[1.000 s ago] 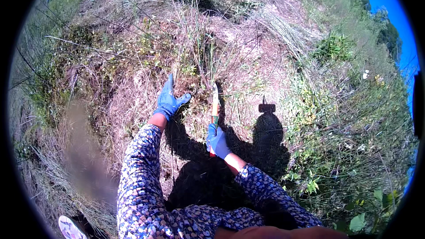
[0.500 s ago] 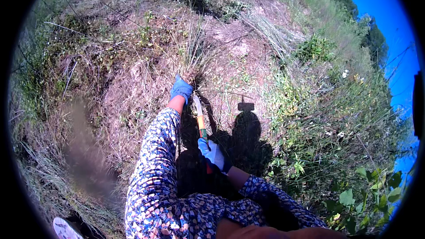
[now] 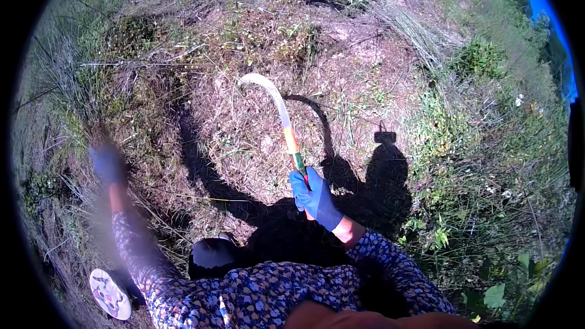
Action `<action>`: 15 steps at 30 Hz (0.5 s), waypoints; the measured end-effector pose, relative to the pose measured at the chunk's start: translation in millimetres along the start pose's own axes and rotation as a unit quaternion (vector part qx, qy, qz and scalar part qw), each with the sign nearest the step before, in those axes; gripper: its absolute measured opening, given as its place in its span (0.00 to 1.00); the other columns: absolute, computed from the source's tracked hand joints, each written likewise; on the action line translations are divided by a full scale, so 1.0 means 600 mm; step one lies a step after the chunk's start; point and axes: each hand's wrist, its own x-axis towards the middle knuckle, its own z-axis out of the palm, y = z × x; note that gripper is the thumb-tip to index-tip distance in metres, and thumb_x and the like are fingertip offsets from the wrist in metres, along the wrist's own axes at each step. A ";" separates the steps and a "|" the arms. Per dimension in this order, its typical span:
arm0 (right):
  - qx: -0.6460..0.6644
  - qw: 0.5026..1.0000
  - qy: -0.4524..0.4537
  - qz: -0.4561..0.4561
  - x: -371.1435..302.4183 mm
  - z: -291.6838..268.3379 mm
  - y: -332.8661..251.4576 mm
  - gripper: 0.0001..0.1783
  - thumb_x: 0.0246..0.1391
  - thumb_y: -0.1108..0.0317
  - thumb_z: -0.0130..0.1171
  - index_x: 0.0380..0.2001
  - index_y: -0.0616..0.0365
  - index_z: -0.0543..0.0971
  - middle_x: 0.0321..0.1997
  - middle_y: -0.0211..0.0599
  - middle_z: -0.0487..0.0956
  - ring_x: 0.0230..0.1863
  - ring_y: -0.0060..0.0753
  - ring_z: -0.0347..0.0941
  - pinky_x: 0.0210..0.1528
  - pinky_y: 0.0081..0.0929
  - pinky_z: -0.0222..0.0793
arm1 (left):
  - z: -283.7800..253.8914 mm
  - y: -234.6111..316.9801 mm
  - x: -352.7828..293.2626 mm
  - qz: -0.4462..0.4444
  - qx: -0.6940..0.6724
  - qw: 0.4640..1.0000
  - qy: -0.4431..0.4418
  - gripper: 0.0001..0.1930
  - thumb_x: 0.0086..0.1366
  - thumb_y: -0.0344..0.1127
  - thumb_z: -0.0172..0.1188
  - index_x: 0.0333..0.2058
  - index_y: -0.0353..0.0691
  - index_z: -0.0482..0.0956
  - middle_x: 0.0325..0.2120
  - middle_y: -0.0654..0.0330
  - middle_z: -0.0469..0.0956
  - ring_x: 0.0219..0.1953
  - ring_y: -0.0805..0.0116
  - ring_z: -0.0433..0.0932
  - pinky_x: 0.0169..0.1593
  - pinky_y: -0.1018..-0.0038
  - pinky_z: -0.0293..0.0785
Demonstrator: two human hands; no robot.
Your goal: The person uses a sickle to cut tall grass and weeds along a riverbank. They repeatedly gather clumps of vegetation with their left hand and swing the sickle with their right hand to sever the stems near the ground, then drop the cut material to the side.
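Observation:
My right hand, in a blue glove with a pale palm, is wrapped around the handle of a sickle. Its curved metal blade points away from me and hooks to the left, raised over the ground, with an orange, green and red grip. Far out to the left, my gloved left hand is blurred. A tuft of long, dry grass rises from it and seems held in its closed fingers. The smear hides the fingers themselves.
Dry ground with cut stubble lies ahead. Dense weeds grow on the right, and cut stalks lie at the far right. A round, pale patterned disc is at lower left, near a dark shiny rounded shape.
My left hand has swung from the middle out to the left, and the grass tuft no longer stands in the middle. My right hand has lifted the sickle away from the tuft's place.

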 end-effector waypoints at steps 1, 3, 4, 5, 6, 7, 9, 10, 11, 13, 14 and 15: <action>0.078 0.996 -0.011 0.052 0.008 -0.006 -0.004 0.15 0.68 0.60 0.38 0.25 0.48 0.64 0.18 0.17 0.59 0.12 0.13 0.52 0.13 0.16 0.49 | -0.073 -0.058 -0.003 -0.042 0.066 0.997 0.025 0.23 0.63 0.38 0.52 0.56 0.39 0.68 0.46 0.48 0.78 0.46 0.52 0.79 0.46 0.61 0.75; 0.020 0.997 0.058 0.043 0.014 0.009 0.013 0.18 0.69 0.54 0.34 0.24 0.46 0.63 0.14 0.18 0.58 0.10 0.17 0.54 0.12 0.19 0.54 | -0.195 -0.138 -0.031 -0.130 0.206 0.969 0.045 0.25 0.63 0.39 0.51 0.59 0.41 0.65 0.49 0.46 0.76 0.47 0.51 0.78 0.46 0.59 0.75; 0.024 0.998 0.048 0.025 0.017 -0.015 0.030 0.19 0.68 0.51 0.35 0.24 0.46 0.63 0.13 0.19 0.58 0.10 0.20 0.55 0.12 0.22 0.56 | -0.229 -0.155 -0.054 -0.177 0.262 0.948 0.046 0.26 0.63 0.39 0.51 0.60 0.42 0.64 0.50 0.45 0.75 0.48 0.50 0.78 0.46 0.58 0.75; 0.141 0.987 0.027 0.072 0.018 -0.068 0.032 0.20 0.67 0.49 0.35 0.24 0.46 0.63 0.13 0.20 0.59 0.10 0.21 0.56 0.11 0.23 0.56 | -0.221 -0.152 -0.085 -0.219 0.284 0.933 0.039 0.27 0.64 0.40 0.50 0.61 0.43 0.63 0.51 0.44 0.74 0.49 0.49 0.77 0.45 0.57 0.75; 0.053 0.995 0.060 0.062 0.010 -0.055 0.029 0.21 0.67 0.47 0.34 0.26 0.46 0.65 0.13 0.23 0.60 0.10 0.22 0.57 0.10 0.24 0.56 | -0.254 -0.209 -0.089 -0.240 0.361 0.900 0.042 0.29 0.62 0.40 0.53 0.61 0.43 0.62 0.47 0.43 0.76 0.44 0.45 0.79 0.44 0.56 0.76; 0.078 0.992 0.084 0.045 0.002 -0.050 0.020 0.16 0.67 0.52 0.39 0.29 0.48 0.67 0.14 0.24 0.62 0.10 0.22 0.57 0.10 0.23 0.55 | -0.249 -0.249 -0.114 -0.232 0.368 0.898 0.059 0.28 0.62 0.37 0.51 0.62 0.43 0.61 0.44 0.44 0.77 0.43 0.45 0.79 0.44 0.56 0.76; -0.010 0.994 0.104 0.009 -0.008 -0.018 0.021 0.06 0.62 0.65 0.51 0.34 0.55 0.69 0.15 0.25 0.63 0.10 0.19 0.57 0.10 0.21 0.55 | -0.259 -0.250 -0.197 -0.298 0.356 0.886 0.002 0.24 0.64 0.35 0.49 0.59 0.43 0.62 0.43 0.46 0.77 0.43 0.46 0.79 0.44 0.56 0.76; -0.026 0.995 0.097 0.017 -0.005 -0.009 0.023 0.07 0.62 0.64 0.51 0.35 0.55 0.69 0.15 0.26 0.63 0.10 0.20 0.57 0.10 0.21 0.55 | -0.244 -0.270 -0.240 -0.297 0.372 0.879 -0.034 0.26 0.63 0.38 0.53 0.59 0.43 0.62 0.43 0.46 0.78 0.43 0.47 0.79 0.44 0.56 0.76; -0.042 0.994 0.102 0.028 -0.006 0.000 0.027 0.08 0.62 0.63 0.52 0.35 0.55 0.69 0.15 0.26 0.63 0.10 0.20 0.57 0.10 0.21 0.55 | -0.231 -0.242 -0.279 -0.347 0.349 0.865 -0.102 0.29 0.60 0.39 0.58 0.59 0.43 0.62 0.44 0.46 0.77 0.44 0.47 0.79 0.46 0.57 0.76; -0.065 0.993 0.092 0.030 -0.004 0.012 0.045 0.08 0.61 0.62 0.52 0.35 0.55 0.70 0.15 0.26 0.63 0.10 0.20 0.57 0.09 0.22 0.55 | -0.218 -0.202 -0.355 -0.347 0.280 0.888 -0.109 0.39 0.51 0.40 0.67 0.60 0.41 0.60 0.46 0.45 0.75 0.47 0.46 0.77 0.49 0.58 0.73; -0.068 0.993 0.085 0.034 -0.005 0.013 0.052 0.08 0.61 0.62 0.52 0.35 0.55 0.70 0.15 0.25 0.63 0.10 0.20 0.57 0.09 0.22 0.54 | -0.209 -0.197 -0.376 -0.336 0.323 0.878 -0.108 0.45 0.48 0.40 0.70 0.63 0.39 0.56 0.46 0.44 0.75 0.48 0.46 0.76 0.49 0.59 0.73; -0.070 0.994 0.081 0.037 -0.007 0.016 0.058 0.08 0.61 0.62 0.52 0.35 0.55 0.70 0.15 0.25 0.63 0.10 0.20 0.56 0.09 0.22 0.54 | -0.208 -0.191 -0.389 -0.328 0.291 0.889 -0.129 0.49 0.47 0.41 0.70 0.65 0.39 0.53 0.47 0.45 0.74 0.50 0.48 0.75 0.50 0.59 0.72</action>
